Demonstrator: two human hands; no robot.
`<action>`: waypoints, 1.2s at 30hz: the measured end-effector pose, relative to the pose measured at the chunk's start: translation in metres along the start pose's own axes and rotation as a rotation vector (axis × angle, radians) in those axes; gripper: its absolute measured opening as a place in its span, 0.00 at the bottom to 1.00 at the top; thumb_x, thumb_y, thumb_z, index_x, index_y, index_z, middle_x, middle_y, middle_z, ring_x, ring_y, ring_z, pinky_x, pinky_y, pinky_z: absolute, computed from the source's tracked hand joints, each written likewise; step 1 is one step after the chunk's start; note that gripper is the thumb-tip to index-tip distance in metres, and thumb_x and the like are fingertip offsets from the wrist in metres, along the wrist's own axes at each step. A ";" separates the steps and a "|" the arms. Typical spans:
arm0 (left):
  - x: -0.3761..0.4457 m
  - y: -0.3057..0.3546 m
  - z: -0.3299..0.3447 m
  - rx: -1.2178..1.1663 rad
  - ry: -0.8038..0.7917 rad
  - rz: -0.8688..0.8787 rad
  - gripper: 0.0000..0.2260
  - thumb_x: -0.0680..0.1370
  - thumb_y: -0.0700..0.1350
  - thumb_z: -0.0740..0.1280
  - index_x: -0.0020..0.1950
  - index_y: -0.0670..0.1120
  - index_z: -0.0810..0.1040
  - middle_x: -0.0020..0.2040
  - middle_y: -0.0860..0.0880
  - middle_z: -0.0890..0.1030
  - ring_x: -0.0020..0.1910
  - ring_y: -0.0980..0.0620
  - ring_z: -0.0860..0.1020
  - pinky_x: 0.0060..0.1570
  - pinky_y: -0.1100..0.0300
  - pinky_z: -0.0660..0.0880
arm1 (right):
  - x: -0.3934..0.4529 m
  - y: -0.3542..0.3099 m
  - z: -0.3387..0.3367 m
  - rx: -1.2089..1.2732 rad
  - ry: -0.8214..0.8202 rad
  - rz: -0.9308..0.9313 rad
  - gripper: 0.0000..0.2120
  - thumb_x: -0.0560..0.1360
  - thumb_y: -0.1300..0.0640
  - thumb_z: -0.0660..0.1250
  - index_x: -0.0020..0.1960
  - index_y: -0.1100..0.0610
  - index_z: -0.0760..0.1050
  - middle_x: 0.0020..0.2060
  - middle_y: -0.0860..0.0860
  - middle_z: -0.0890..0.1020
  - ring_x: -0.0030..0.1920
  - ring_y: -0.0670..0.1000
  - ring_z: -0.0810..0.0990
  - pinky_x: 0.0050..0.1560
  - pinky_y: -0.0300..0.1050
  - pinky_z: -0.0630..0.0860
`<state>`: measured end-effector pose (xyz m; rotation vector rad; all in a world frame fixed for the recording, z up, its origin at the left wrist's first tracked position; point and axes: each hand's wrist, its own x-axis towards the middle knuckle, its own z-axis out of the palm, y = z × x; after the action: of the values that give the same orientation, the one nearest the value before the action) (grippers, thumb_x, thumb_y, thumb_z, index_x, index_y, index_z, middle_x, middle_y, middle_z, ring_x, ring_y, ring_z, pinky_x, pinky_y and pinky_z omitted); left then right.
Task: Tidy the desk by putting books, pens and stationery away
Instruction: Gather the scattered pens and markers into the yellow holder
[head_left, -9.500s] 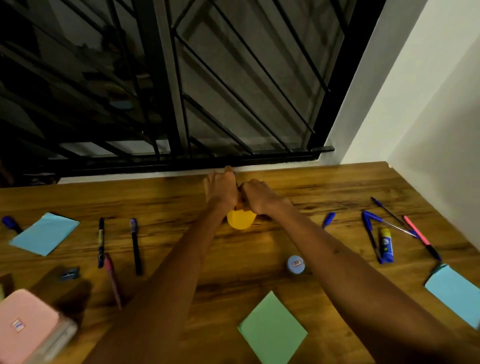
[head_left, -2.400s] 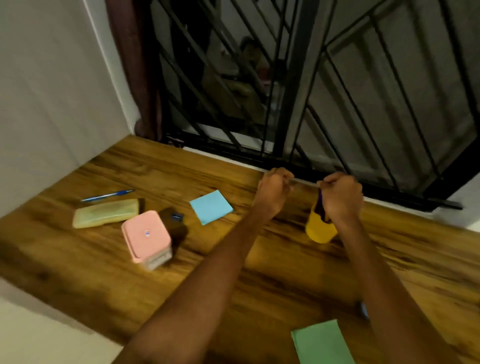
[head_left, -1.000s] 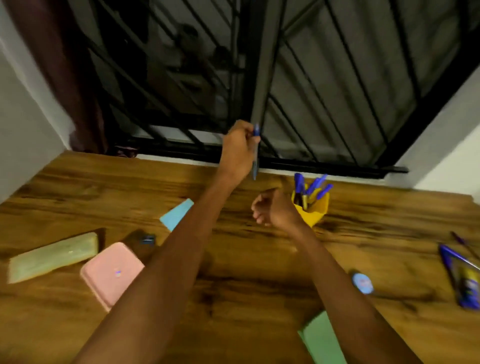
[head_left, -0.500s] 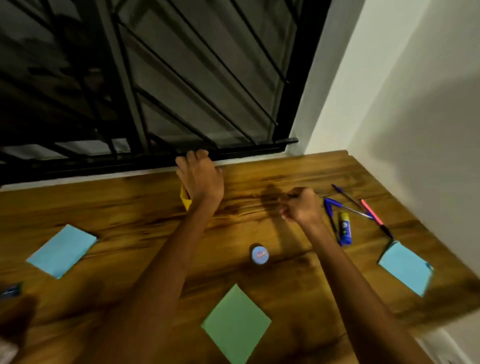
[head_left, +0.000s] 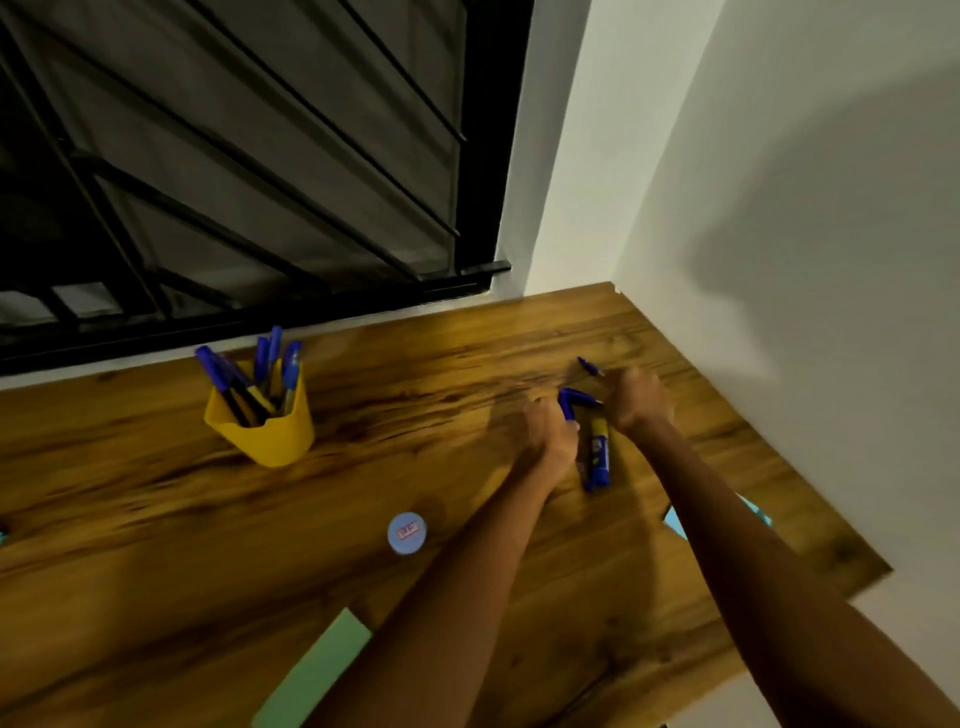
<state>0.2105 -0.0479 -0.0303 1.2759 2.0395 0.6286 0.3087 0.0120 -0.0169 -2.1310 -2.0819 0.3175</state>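
A yellow pen holder (head_left: 265, 431) stands near the window with several blue pens (head_left: 260, 369) upright in it. At the desk's right end, both hands are down on a small heap of pens. My left hand (head_left: 550, 441) is curled against a blue pen (head_left: 568, 402) that lies beside a blue and yellow glue stick (head_left: 599, 452). My right hand (head_left: 639, 400) is closed over another blue pen, whose tip (head_left: 589, 366) pokes out behind the fingers. Motion blur hides the exact grip of either hand.
A small round blue item (head_left: 407, 532) lies mid-desk. A green note (head_left: 317, 670) sits at the front edge. A light blue note (head_left: 674, 519) shows partly under my right forearm. The white wall (head_left: 779, 260) borders the wooden desk (head_left: 156, 519) on the right.
My left hand has left the yellow holder and moved right to the pens beside my right hand. The view has swung right, and the holder now shows uncovered.
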 end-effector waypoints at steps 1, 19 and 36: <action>0.000 0.001 0.007 0.075 -0.008 0.014 0.13 0.78 0.48 0.65 0.60 0.44 0.75 0.58 0.44 0.77 0.56 0.46 0.78 0.51 0.54 0.76 | 0.004 0.003 0.004 -0.018 -0.030 -0.020 0.11 0.75 0.63 0.63 0.56 0.58 0.78 0.52 0.60 0.81 0.54 0.61 0.80 0.48 0.49 0.76; 0.016 -0.024 -0.112 -0.013 0.300 0.053 0.10 0.75 0.45 0.68 0.54 0.43 0.77 0.51 0.43 0.81 0.49 0.46 0.81 0.41 0.55 0.79 | -0.005 -0.083 -0.002 0.692 0.046 -0.200 0.18 0.76 0.69 0.62 0.66 0.64 0.69 0.52 0.62 0.79 0.52 0.60 0.79 0.51 0.38 0.75; -0.023 -0.136 -0.254 0.121 0.584 -0.070 0.11 0.77 0.38 0.63 0.60 0.38 0.73 0.57 0.35 0.78 0.55 0.35 0.77 0.49 0.47 0.73 | -0.105 -0.285 0.021 0.989 -0.166 -0.427 0.04 0.73 0.66 0.67 0.47 0.63 0.79 0.43 0.57 0.83 0.38 0.46 0.78 0.34 0.28 0.74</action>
<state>-0.0500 -0.1397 0.0554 1.1708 2.6146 0.9396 0.0263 -0.0854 0.0391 -1.0907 -1.7837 1.1785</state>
